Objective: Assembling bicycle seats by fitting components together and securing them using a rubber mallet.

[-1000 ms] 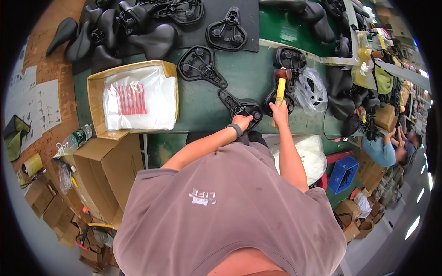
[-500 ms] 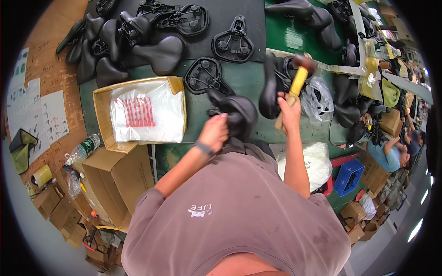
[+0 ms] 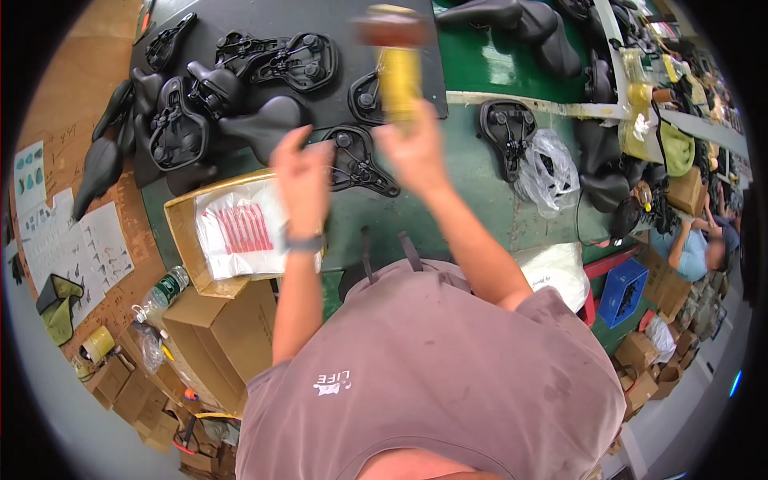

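Observation:
My right hand (image 3: 412, 152) grips a hammer by its yellow handle (image 3: 400, 84). The hammer's reddish-brown head (image 3: 392, 30) is raised over the far side of the bench and smeared by motion. My left hand (image 3: 302, 180) is held up, fingers apart and slightly bent, with nothing seen in it. It is above the right edge of an open carton (image 3: 182, 232) lined with white plastic. Between my hands lies an upturned black bicycle saddle (image 3: 356, 160), its underside showing. Another upturned saddle (image 3: 366, 98) is partly hidden behind the hammer. Left of my left hand is a smooth black saddle (image 3: 268, 124).
More saddles (image 3: 178, 128) are heaped at the far left. One upturned saddle (image 3: 508, 132) lies at right beside a clear plastic bag (image 3: 550, 172). A plastic bottle (image 3: 164, 290) and a cardboard box (image 3: 232, 328) are at near left; a blue crate (image 3: 622, 292) is at right.
The saddle at my left hand and the one beside the hammer are gone from those spots. The left heap shows additional saddles. Both hands moved farther out; the hammer swung left.

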